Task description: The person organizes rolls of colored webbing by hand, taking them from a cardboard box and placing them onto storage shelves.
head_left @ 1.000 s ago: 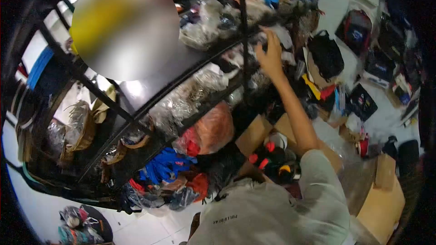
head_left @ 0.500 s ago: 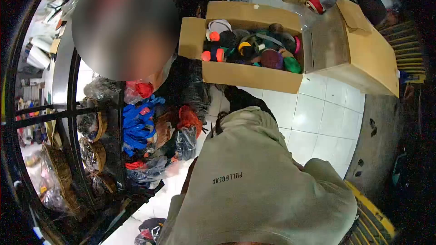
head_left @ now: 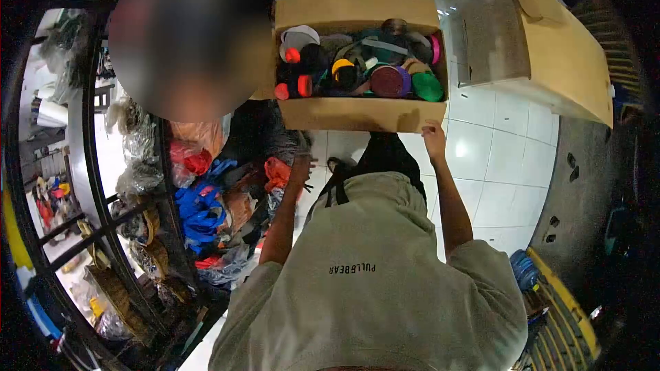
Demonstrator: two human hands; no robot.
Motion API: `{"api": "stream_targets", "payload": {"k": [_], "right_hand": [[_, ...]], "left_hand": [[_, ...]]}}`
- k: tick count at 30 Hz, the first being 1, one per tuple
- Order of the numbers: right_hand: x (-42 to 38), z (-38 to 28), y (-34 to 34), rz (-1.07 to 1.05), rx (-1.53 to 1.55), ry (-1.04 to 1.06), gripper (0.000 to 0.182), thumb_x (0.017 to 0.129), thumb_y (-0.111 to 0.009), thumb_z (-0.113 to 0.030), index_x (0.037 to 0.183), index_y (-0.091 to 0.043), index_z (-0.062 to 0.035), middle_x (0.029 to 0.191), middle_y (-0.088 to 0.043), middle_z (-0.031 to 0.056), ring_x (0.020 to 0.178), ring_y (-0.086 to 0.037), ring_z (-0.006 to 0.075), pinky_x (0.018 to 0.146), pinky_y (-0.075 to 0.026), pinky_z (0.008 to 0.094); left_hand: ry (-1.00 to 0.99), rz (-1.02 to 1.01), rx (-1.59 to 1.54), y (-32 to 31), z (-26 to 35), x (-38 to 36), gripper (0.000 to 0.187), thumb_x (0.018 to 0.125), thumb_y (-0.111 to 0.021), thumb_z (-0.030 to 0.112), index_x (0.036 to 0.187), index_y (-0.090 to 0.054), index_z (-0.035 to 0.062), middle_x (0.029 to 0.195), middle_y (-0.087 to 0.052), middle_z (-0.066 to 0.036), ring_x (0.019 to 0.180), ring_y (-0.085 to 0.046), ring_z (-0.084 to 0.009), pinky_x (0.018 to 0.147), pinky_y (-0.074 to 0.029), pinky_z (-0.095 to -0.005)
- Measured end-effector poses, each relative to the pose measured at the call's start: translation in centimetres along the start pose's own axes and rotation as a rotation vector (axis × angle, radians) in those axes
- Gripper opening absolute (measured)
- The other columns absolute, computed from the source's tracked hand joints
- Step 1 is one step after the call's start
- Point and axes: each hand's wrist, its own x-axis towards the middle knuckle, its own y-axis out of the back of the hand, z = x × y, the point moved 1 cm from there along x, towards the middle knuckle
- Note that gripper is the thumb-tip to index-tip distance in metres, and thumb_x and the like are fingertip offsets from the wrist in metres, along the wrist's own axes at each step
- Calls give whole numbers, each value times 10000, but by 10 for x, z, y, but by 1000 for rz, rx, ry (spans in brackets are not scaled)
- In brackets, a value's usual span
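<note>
An open cardboard box [head_left: 357, 115] sits ahead of me, filled with rolls of strap and tape. Among them are a green roll [head_left: 427, 86], a dark red roll [head_left: 386, 81], a yellow-rimmed roll [head_left: 344, 73] and orange-ended rolls [head_left: 304, 85]. My right hand [head_left: 434, 140] is at the box's near right corner, its fingers bent against the cardboard. Lower and to the left, my left hand [head_left: 302, 165] is apart from the box, with fingers spread and nothing visible in it. It is nearest to the bagged goods on that side.
To the right stands a second cardboard box [head_left: 567, 62] with raised flaps. Blue straps [head_left: 199, 209] and red bundles [head_left: 277, 173] in plastic lie at left beside a black metal rack [head_left: 103, 199]. A yellow slatted frame [head_left: 564, 302] is at lower right. White tiles [head_left: 471, 148] cover the floor.
Both my forearms and hands have come into view, the right one reaching the box's corner. The view has shifted, so the filled box appears further left and nearer my body.
</note>
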Motion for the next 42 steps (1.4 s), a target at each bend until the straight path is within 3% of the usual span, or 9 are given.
{"api": "stream_targets", "payload": {"k": [5,9,11,14,20,23,30,37,42], "right_hand": [[136,-72,-33,-204,-16,13,269,845,-580,-102,1106,-595,-37,848,-649,161,769,-622,304,708,-499,395],[208,-49,-96,-359,-311,271,261,844,-587,-140,1084,-616,-40,951,-656,213,933,-631,399,814,-487,456],[235,-89,-117,-391,-337,393,244,866,-570,-113,1094,-603,-32,871,-651,188,843,-645,333,753,-494,411],[261,-135,-145,-475,-228,429,253,892,-549,-86,1132,-591,-19,850,-663,149,790,-658,253,714,-504,353],[267,-202,-186,-363,-91,494,270,909,-562,-134,1120,-599,30,1100,-632,217,1030,-601,378,915,-467,427],[250,-210,-231,-515,-121,503,390,882,-626,-219,1139,-571,69,1128,-610,253,1106,-562,413,987,-424,444],[203,-188,-347,-501,-534,384,1044,637,-848,-509,1343,-357,84,1142,-612,277,1042,-619,394,913,-491,417],[245,-157,-304,-742,48,81,625,616,-887,-227,1107,-601,34,1087,-670,167,967,-637,314,921,-482,413],[267,-173,-164,-400,39,13,637,696,-845,-155,1232,-554,30,1132,-647,123,1009,-611,232,953,-459,359]], "left_hand": [[-203,49,-629,-47,76,104,720,980,-560,262,1512,-136,24,1247,-568,-217,1043,-620,-234,812,-550,-349],[-486,653,261,-81,161,179,817,935,-602,176,1511,-45,13,1496,-286,-246,1205,-525,-308,1010,-438,-406],[-29,635,-311,-107,205,198,799,958,-560,308,1503,-72,-12,1534,-217,-258,1428,-218,-377,1169,-212,-396],[242,492,-145,-151,215,227,792,956,-544,388,1503,-122,1,1534,-213,-263,1439,-186,-373,1177,-184,-395],[-265,669,-439,-124,173,188,666,968,-554,241,1514,-200,99,1293,-563,-181,1025,-623,-274,906,-494,-387],[-347,380,-1081,-84,139,158,523,977,-497,121,1465,-316,70,1156,-651,-143,1011,-629,-224,879,-496,-330],[-286,749,-438,37,167,159,331,1001,-465,187,1286,-517,26,1144,-653,-122,1056,-618,-208,913,-480,-341],[-308,753,-240,25,172,200,371,957,-544,150,1301,-499,19,1263,-588,-154,1152,-577,-271,1013,-423,-360],[-94,1164,373,7,171,214,671,853,-645,209,1449,-348,124,1364,-474,-169,1308,-401,-378,1053,-342,-550]]}}
